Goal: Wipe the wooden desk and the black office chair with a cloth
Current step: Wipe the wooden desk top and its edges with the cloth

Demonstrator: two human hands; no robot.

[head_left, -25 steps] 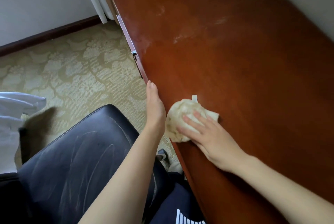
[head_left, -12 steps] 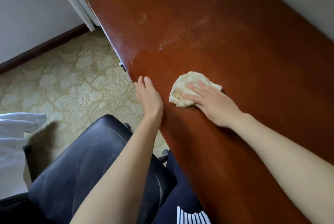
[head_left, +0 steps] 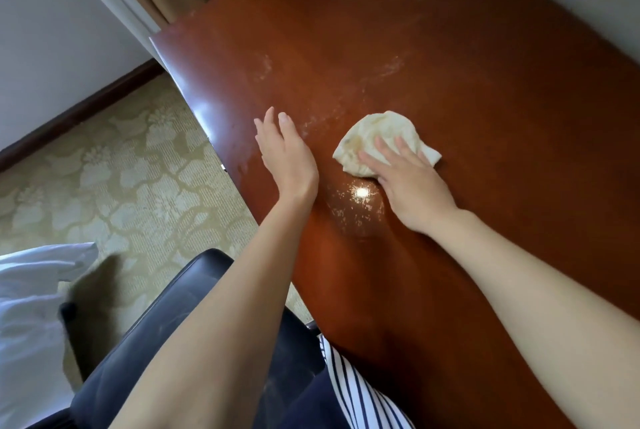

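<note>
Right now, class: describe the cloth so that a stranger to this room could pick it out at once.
Start at the long reddish-brown wooden desk on the right of the view. On it, the right hand presses on a crumpled cream cloth. It is the only pale, soft thing on the desk; the left hand beside it holds nothing.

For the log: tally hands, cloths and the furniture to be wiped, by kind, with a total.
Hands: 2, left hand and right hand
Cloth: 1
Wooden desk: 1
Black office chair: 1
Total: 5
</note>
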